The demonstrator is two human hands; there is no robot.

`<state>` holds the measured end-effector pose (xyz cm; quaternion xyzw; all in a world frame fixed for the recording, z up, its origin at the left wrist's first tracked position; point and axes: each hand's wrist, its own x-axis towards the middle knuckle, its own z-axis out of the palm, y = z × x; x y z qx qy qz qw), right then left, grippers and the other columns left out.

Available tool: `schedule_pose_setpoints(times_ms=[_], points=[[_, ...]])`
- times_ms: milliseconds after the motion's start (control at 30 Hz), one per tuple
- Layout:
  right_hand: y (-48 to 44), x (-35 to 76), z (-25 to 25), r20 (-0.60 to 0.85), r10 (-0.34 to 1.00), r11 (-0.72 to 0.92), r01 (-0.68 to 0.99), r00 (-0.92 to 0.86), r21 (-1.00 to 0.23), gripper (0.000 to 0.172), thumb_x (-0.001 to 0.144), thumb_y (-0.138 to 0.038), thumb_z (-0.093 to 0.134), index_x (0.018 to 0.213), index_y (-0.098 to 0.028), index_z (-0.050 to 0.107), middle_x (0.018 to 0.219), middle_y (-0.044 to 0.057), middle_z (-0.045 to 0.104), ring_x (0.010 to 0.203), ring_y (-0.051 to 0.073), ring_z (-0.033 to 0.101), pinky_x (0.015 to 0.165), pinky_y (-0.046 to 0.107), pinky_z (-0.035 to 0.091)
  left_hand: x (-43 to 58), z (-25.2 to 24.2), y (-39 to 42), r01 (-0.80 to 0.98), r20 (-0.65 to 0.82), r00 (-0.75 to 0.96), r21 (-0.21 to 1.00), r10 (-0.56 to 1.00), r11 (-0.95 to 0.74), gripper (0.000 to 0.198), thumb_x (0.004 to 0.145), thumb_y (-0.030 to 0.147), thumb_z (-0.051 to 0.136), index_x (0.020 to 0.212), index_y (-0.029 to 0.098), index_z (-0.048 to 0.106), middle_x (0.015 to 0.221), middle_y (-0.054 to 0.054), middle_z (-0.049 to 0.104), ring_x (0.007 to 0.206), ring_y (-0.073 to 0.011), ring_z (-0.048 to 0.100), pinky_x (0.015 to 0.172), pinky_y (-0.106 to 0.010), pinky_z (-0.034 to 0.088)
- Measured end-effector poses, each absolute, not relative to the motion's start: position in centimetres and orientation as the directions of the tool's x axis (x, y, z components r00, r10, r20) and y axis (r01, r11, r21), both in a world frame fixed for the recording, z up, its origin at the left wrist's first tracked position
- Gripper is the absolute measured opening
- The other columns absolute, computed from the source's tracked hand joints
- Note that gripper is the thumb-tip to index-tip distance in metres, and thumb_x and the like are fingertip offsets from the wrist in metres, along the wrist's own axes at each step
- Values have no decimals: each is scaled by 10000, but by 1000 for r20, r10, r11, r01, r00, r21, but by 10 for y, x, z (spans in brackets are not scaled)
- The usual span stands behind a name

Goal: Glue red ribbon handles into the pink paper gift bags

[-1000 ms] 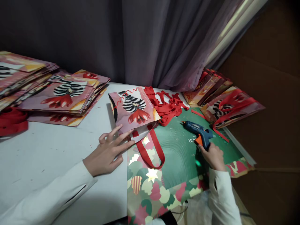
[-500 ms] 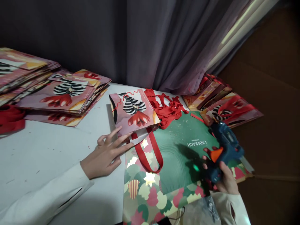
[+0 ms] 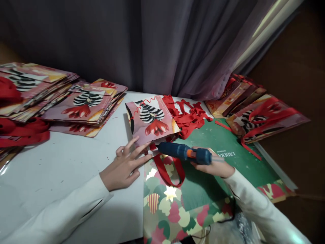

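My right hand (image 3: 212, 162) grips a dark blue glue gun (image 3: 184, 151) with an orange trigger. Its dark nozzle points left, at a red ribbon end by the opening of a patterned paper bag (image 3: 153, 122). The bag carries a zebra-striped print and a red flower. Fingers spread, my left hand (image 3: 125, 166) lies on the bag's near edge. A red ribbon handle (image 3: 162, 173) loops from the bag toward me, over a green Läderach bag (image 3: 243, 166) lying flat beneath. Whether glue is coming out cannot be seen.
Stacks of similar patterned bags (image 3: 86, 101) stand at the left of the white table (image 3: 83, 159), with bundled red ribbon (image 3: 33, 130) before them. Loose red ribbons (image 3: 190, 117) lie behind the green bag. More patterned bags (image 3: 269, 117) with ribbons rest at the right. A grey curtain (image 3: 162, 44) hangs behind.
My right hand has brought the glue gun from the right over to the patterned bag's opening. My left hand keeps its place on the bag. The view has shifted slightly left.
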<state>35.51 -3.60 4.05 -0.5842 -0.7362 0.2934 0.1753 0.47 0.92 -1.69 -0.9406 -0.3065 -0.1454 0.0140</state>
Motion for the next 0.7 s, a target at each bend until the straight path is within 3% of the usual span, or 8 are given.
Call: schedule_pose_setpoints(times_ms=[200,467,700], points=[[6,329,31,-77,901,251,657,-427,-711,136,642,-157,656,747,-194,577,702,-27,615,618,125,547,624,233,445,6,-15,7,601,296,757,34,582,-799,585,789,130,452,1316,336,601,1534,-77,360,1425,-443,198,865,-475,350],[15,318,22,-138,891,190,631,-433,-752,188,619,-131,646,781,-195,576,735,-31,602,622,111,510,623,223,394,2,-22,5,593,302,763,25,571,-805,612,783,103,450,1337,329,577,1475,-103,422,1451,-450,136,868,-493,369],[18,317,21,-120,883,207,604,-455,-770,168,630,-136,635,692,-203,493,680,-43,557,591,99,483,603,216,366,-2,-24,4,594,294,767,10,571,-804,669,779,104,459,1401,343,520,1459,-112,432,1447,-459,146,926,-525,367]])
